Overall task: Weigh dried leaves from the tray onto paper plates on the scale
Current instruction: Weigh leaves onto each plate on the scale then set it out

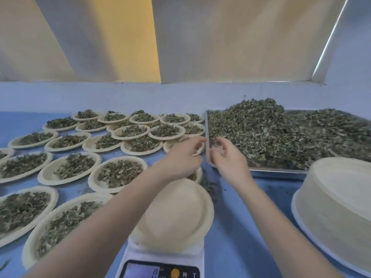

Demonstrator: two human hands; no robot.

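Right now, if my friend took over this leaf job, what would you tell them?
Left hand: fingers loosely curled over the filled plates, beside the tray's near left corner; I cannot tell if it holds anything.
Right hand: loosely curled, reaching into the tray at the dried leaves.
The paper plate on the scale is empty.
Done: many plates filled, spread out to the left.
Left: scoop leaves onto the scale's plate, weigh, then take fresh plates from the stack at right.
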